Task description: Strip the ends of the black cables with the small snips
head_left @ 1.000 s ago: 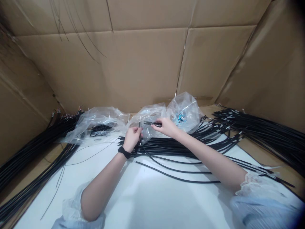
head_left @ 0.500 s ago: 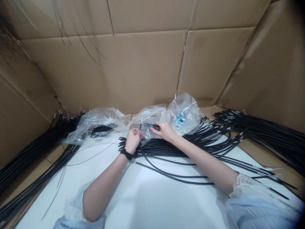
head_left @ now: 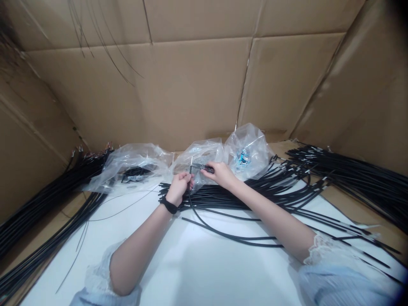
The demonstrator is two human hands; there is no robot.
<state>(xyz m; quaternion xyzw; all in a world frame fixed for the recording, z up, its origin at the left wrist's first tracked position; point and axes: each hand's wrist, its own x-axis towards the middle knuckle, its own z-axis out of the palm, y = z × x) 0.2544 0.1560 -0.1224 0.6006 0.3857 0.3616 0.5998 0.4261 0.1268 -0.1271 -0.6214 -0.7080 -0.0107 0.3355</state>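
Observation:
My left hand (head_left: 179, 187) is closed around the upright end of a black cable (head_left: 223, 233), which curves down and off to the right across the white table (head_left: 191, 263). My right hand (head_left: 221, 174) pinches a pair of black tweezers (head_left: 201, 167) whose tips point left and meet the cable's tip. Both hands hover over a flat bundle of black cables (head_left: 242, 195), just in front of a clear plastic bag (head_left: 199, 159).
Cardboard walls (head_left: 191, 85) close in the back and both sides. More black cable bundles lie at the left (head_left: 41, 212) and the right (head_left: 350, 174). Two more clear bags sit at the back, one with black parts (head_left: 134, 168), one with blue parts (head_left: 247, 151). Thin wires lie at the left.
The tweezers have moved left until their tips reach the cable end held in my left hand. Both hands have stayed nearly in place.

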